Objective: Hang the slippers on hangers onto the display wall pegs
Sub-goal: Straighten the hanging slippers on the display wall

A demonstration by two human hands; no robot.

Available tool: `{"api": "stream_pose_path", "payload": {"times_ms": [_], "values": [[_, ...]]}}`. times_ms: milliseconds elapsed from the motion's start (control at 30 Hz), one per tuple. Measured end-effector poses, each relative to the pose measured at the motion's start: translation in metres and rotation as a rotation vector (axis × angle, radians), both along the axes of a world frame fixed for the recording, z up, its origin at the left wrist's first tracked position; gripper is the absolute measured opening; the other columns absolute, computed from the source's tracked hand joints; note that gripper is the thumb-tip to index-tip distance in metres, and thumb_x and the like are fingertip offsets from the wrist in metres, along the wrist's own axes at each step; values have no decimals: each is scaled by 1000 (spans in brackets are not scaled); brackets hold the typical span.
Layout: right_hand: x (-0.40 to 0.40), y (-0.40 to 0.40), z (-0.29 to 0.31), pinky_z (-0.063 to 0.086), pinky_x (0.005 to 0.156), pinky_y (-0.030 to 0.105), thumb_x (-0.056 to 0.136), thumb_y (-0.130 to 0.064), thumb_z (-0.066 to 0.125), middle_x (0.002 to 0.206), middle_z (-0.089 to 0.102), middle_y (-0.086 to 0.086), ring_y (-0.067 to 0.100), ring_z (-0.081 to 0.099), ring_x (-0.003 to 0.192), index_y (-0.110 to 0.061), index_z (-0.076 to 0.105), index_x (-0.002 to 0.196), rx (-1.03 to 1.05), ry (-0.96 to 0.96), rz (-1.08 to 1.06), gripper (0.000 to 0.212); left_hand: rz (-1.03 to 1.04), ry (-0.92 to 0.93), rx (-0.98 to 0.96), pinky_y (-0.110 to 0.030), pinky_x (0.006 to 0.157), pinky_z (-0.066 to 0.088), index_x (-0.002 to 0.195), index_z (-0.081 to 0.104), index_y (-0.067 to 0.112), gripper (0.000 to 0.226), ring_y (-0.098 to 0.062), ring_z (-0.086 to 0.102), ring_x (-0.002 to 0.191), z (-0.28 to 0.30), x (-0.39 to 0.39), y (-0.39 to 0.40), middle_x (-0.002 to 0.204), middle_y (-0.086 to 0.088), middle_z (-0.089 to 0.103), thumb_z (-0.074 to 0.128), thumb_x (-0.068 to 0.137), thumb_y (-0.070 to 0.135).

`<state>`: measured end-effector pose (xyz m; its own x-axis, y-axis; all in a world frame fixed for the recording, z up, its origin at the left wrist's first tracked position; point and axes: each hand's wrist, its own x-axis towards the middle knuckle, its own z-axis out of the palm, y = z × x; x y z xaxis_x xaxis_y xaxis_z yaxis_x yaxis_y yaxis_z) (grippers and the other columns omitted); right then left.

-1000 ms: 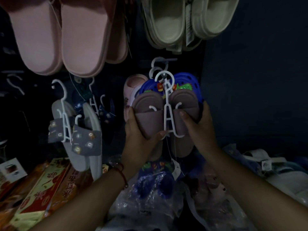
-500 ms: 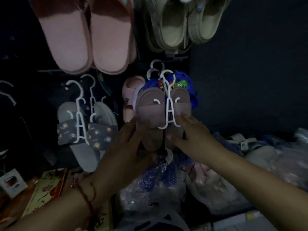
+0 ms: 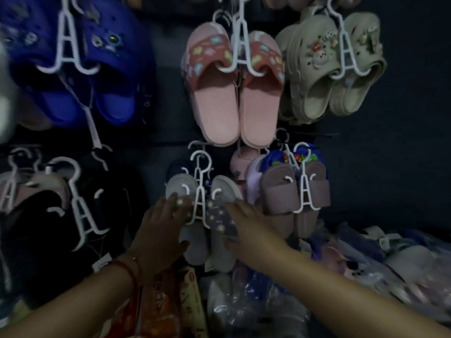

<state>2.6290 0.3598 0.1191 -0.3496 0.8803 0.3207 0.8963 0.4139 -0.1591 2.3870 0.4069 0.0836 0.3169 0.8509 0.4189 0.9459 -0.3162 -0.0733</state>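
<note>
A pair of grey slippers [image 3: 220, 189] with dark studded straps hangs on a white hanger [image 3: 199, 206] low on the dark display wall. My left hand [image 3: 159, 230] lies with its fingers stretched over the left slipper's strap. My right hand [image 3: 249, 230] holds the right slipper, its strap between fingers and thumb. Just to the right, a pair of mauve slippers [image 3: 280, 193] hangs on its own white hanger [image 3: 305, 193], free of both hands.
Other pairs hang around: pink slippers [image 3: 231, 101] above, beige clogs [image 3: 317, 74] top right, blue clogs [image 3: 73, 69] top left, black footwear [image 3: 48, 215] at left. Bagged slippers [image 3: 366, 264] are piled below right, and an orange printed box [image 3: 166, 301] sits under my left wrist.
Both hands have let go of the mauve slippers, which now hang on the wall, and moved left onto the grey pair. The view has tilted up, showing more of the wall.
</note>
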Motion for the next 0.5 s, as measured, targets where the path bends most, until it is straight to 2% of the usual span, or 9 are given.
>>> {"api": "stream_pose_path", "payload": {"times_ms": [67, 100, 200, 300, 400, 433, 500], "values": [[-19, 5, -2, 26, 117, 47, 91, -42, 65, 164, 13, 7, 34, 15, 149, -18, 15, 159, 51, -86, -55, 88, 18, 41, -4, -55, 90, 53, 150, 40, 18, 129, -49, 56, 124, 5, -1, 1, 144, -21, 53, 94, 36, 44], [-28, 11, -5, 27, 115, 50, 86, -41, 70, 163, 18, 10, 38, 19, 148, -17, 19, 158, 90, -143, -74, 91, 19, 53, -4, -54, 88, 54, 149, 39, 19, 131, -48, 58, 122, 7, -1, 1, 142, -19, 55, 94, 34, 45], [-37, 37, -14, 46, 100, 54, 62, -37, 85, 150, 46, 16, 45, 46, 134, -15, 43, 149, 193, -211, -203, 99, 9, 109, 3, -50, 83, 57, 147, 38, 18, 137, -43, 64, 117, 10, 1, 9, 137, -16, 61, 94, 26, 47], [-35, 55, -10, 53, 90, 53, 44, -36, 91, 140, 55, 17, 45, 55, 123, -14, 48, 147, 184, -213, -225, 114, -3, 217, 41, -55, 87, 55, 151, 32, 17, 137, -43, 60, 121, 8, 5, 20, 138, -18, 59, 91, 33, 52], [-24, 70, -16, 47, 97, 47, 76, -23, 75, 142, 46, 14, 40, 45, 128, -14, 20, 159, 195, -229, -138, 100, -6, 262, 72, -64, 93, 48, 153, 34, 19, 128, -46, 56, 118, 2, 8, 36, 131, -23, 57, 89, 39, 41], [-19, 75, -21, 47, 96, 45, 80, -21, 71, 141, 46, 13, 38, 46, 125, -14, 15, 160, 209, -217, -124, 97, -8, 277, 105, -64, 94, 46, 153, 35, 20, 120, -45, 56, 113, 0, 7, 41, 124, -23, 58, 85, 45, 37], [-12, 86, -28, 51, 87, 44, 73, -27, 77, 132, 52, 11, 35, 53, 115, -13, 22, 159, 241, -219, -128, 102, -44, 282, 193, -61, 96, 45, 154, 37, 21, 97, -42, 57, 102, -4, 3, 47, 111, -20, 58, 66, 61, 32]]}}
